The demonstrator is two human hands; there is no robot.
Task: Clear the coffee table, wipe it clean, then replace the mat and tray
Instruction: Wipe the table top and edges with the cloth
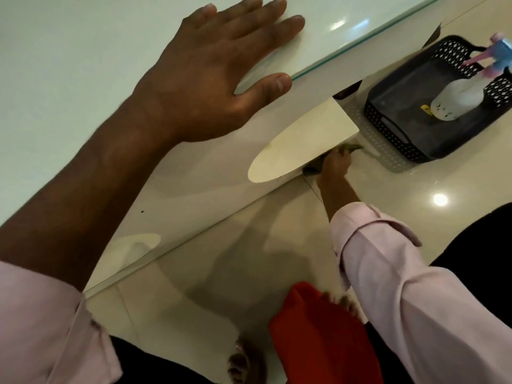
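Note:
My left hand (210, 76) lies flat with straight, spread fingers on the glass top of the coffee table (69, 51), thumb at the glass edge. My right hand (333, 167) reaches down to the floor beside the table's cream base panel (299, 145) and grips a dark green, cloth-like thing (318, 166), which is blurred and partly hidden by the panel. A black perforated tray (393, 126) stands on the floor at the right, with a white spray bottle (457, 99) lying in it.
A red cloth (318, 333) lies on the glossy tiled floor (415, 189) by my bare feet (243, 364). A grey dotted strip (385, 153) runs along the tray's near side; it may be a reflection. The table's glass edge (360, 45) runs diagonally across the view.

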